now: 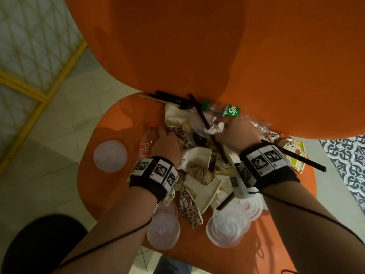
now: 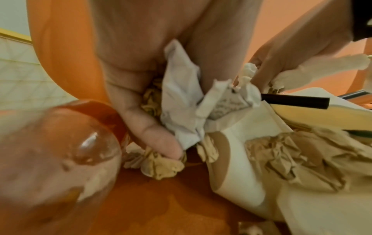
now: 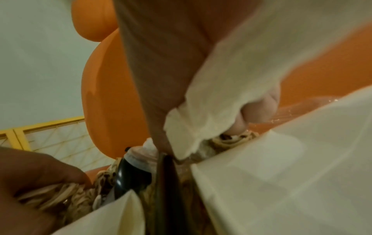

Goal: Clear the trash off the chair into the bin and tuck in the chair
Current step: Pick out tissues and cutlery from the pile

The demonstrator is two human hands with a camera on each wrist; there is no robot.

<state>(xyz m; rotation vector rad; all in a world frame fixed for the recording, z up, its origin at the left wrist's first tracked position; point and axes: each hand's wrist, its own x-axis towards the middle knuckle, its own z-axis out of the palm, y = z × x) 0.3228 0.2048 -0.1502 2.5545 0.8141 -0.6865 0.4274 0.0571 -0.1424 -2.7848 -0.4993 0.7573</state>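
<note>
We had both hands in the heap of crumpled paper trash (image 1: 199, 171) on the moulded orange plastic chair seat (image 1: 110, 119). Our left hand (image 1: 167, 144) clutched wrappers; our right hand (image 1: 235, 133) clenched a white paper napkin (image 1: 214, 128). Lifting so loose a bundle, we judged, could spill the black straws (image 1: 205, 123) and clear round plastic lids (image 1: 227, 226) onto the floor.

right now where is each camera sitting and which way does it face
Head: above, looking down on the orange chair seat and its trash; both forearms, left hand and right hand show.
Left wrist: low by the seat, looking along the left hand's fingers gripping crumpled paper; the right hand shows beyond.
Right wrist: looking along the right hand's fingers gripping a white napkin; the left hand shows at lower left.
Shared: all three show the black straw.
</note>
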